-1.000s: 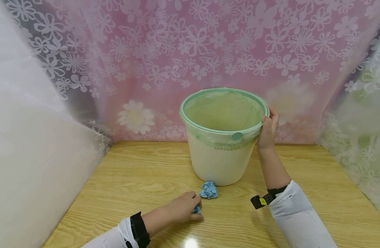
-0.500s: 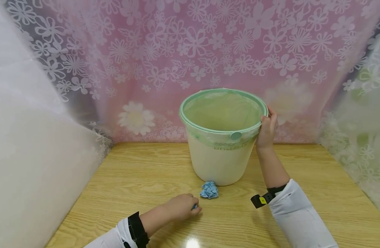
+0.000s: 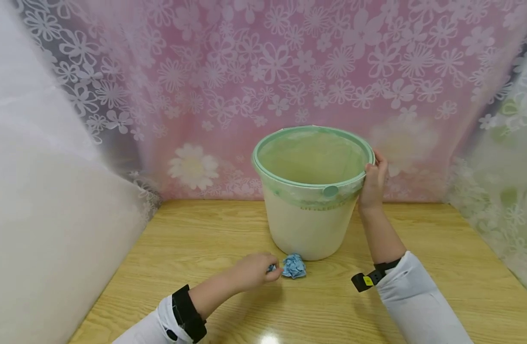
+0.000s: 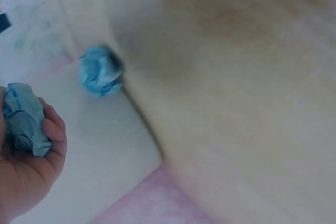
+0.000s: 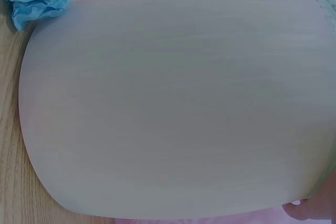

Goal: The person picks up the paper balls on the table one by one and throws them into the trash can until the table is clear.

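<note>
My left hand grips a crumpled ball of blue paper, mostly hidden by the fingers in the head view but plain in the left wrist view. Just right of that hand, a second crumpled blue paper ball lies on the table at the foot of the bucket. The bucket is cream with a green rim and stands upright, its inside lined with a thin clear bag. My right hand holds the bucket's rim on the right side, thumb in front and fingers behind.
The wood-grain table runs under everything. A pink flowered curtain hangs close behind the bucket. White sheeting closes the left side, and a pale flowered sheet the right.
My left hand has closed round its paper ball and come up off the table, moving away from me toward the bucket's foot. The right hand stays on the rim.
</note>
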A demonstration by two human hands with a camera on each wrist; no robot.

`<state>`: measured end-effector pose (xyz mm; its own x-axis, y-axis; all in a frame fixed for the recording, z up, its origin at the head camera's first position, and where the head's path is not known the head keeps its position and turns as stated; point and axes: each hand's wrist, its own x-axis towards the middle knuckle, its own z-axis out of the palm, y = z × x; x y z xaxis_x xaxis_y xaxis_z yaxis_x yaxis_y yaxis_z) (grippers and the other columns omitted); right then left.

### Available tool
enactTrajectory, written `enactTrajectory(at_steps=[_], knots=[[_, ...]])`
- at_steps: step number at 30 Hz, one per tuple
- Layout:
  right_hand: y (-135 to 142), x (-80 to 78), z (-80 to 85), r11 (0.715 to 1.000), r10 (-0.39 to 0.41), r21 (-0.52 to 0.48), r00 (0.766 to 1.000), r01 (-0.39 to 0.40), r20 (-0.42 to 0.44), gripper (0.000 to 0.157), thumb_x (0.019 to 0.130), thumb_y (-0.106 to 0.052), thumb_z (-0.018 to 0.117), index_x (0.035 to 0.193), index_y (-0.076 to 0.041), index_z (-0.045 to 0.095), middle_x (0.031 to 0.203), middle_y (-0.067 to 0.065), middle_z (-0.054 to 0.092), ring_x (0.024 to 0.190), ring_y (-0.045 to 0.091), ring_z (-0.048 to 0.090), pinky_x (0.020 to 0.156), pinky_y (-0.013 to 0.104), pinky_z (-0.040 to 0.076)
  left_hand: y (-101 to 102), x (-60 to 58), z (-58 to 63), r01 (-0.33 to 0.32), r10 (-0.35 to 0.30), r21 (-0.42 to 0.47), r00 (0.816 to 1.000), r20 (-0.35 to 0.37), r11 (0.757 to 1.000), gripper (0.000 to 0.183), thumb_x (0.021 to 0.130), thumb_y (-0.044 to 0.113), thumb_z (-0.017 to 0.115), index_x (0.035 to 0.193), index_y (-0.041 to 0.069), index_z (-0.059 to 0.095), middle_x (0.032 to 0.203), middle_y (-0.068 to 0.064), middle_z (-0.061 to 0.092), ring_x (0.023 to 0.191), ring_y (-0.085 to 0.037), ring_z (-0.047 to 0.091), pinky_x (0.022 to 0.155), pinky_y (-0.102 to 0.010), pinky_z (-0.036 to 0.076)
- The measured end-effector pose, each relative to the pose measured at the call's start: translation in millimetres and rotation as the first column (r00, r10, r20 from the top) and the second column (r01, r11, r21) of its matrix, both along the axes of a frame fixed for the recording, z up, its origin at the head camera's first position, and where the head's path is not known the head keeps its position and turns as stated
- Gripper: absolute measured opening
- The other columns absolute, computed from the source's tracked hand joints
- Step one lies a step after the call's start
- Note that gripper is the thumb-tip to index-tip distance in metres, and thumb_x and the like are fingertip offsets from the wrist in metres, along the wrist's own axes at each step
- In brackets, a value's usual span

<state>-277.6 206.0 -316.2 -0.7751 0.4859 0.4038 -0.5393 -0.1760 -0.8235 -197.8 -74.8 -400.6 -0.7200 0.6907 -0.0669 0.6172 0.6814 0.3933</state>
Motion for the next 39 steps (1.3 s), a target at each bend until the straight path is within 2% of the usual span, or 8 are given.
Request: enactTrajectory(at_steps=[6,14,17,20,24,27,31,39], knots=[[0.8,0.0,-0.9,1.000,0.007,0.007,1.000,-0.007,-0.006,0.053,0.090,-0.018,0.031,0.140,-0.002,0.031,0.133,0.006,0.040,0.121,0.021,0.041,0.109,0.034,0.032,3.0,-2.6,32.8,0.067,-0.069,0.045,0.997,0.029,0.997,0.019,0.100,0.030,0.053,0.092,0.016,0.064,0.085,0.008,0.060,0.073,-0.002,0.052,0.069,-0.021,0.046],[0.7,0.7,0.3,1.000,0.013,0.007,1.000,-0.013,0.010,0.054,0.091,-0.018,0.030,0.142,-0.002,0.029,0.136,0.007,0.039,0.123,0.021,0.041,0.109,0.034,0.032,3.4,-8.1,100.3,0.150,-0.132,0.128,0.981,-0.139,0.980,0.018,0.100,0.026,0.050,0.091,0.015,0.062,0.084,0.004,0.056,0.074,-0.009,0.049,0.070,-0.023,0.043],[0.8,0.4,-0.1,1.000,0.016,0.008,1.000,-0.016,0.014,0.054,0.091,-0.018,0.030,0.142,-0.002,0.029,0.136,0.007,0.039,0.123,0.021,0.041,0.110,0.034,0.032,3.6,-11.0,125.2,0.161,-0.126,0.159,0.969,-0.214,0.974,0.017,0.100,0.025,0.051,0.093,0.014,0.061,0.086,0.004,0.057,0.076,-0.009,0.050,0.072,-0.025,0.043],[1.0,0.4,-0.7,1.000,0.016,0.015,1.000,-0.017,0.011,0.055,0.090,-0.018,0.031,0.142,-0.001,0.028,0.136,0.008,0.038,0.123,0.022,0.041,0.110,0.036,0.031,4.9,-14.9,145.8,0.160,-0.110,0.183,0.961,-0.255,0.970,0.017,0.101,0.026,0.050,0.097,0.014,0.062,0.088,0.004,0.058,0.077,-0.010,0.050,0.073,-0.026,0.044],[2.1,0.6,-1.2,1.000,0.014,0.018,1.000,-0.014,0.012,0.055,0.090,-0.019,0.031,0.142,-0.002,0.029,0.137,0.008,0.038,0.123,0.023,0.041,0.110,0.037,0.031,10.6,-23.2,169.5,0.153,-0.095,0.230,0.964,-0.247,0.961,0.019,0.101,0.027,0.049,0.099,0.013,0.062,0.092,0.002,0.058,0.080,-0.011,0.050,0.074,-0.027,0.045],[2.4,0.0,-0.4,1.000,-0.003,0.016,1.000,0.003,0.003,0.054,0.090,-0.019,0.031,0.142,-0.002,0.031,0.136,0.008,0.040,0.123,0.023,0.041,0.109,0.036,0.031,16.2,-36.1,183.3,0.120,-0.061,0.286,0.976,-0.207,0.951,0.021,0.102,0.029,0.047,0.096,0.013,0.059,0.089,0.000,0.055,0.078,-0.013,0.048,0.074,-0.029,0.043],[2.5,-0.7,1.7,1.000,-0.017,0.010,1.000,0.018,-0.011,0.054,0.090,-0.018,0.031,0.141,-0.001,0.032,0.135,0.008,0.042,0.123,0.024,0.042,0.109,0.036,0.032,23.5,-58.6,195.5,0.008,0.037,0.371,0.993,-0.113,0.928,0.027,0.102,0.037,0.044,0.091,0.014,0.053,0.082,-0.002,0.047,0.074,-0.016,0.043,0.072,-0.031,0.039],[-0.2,-0.4,-1.1,1.000,-0.012,0.011,1.000,0.012,0.025,0.052,0.089,-0.019,0.032,0.139,-0.005,0.034,0.136,0.007,0.041,0.124,0.023,0.041,0.109,0.034,0.031,35.5,-93.8,201.5,-0.126,0.150,0.462,0.989,-0.016,0.878,0.032,0.102,0.043,0.041,0.095,0.013,0.052,0.077,-0.003,0.042,0.069,-0.018,0.037,0.068,-0.030,0.036]])
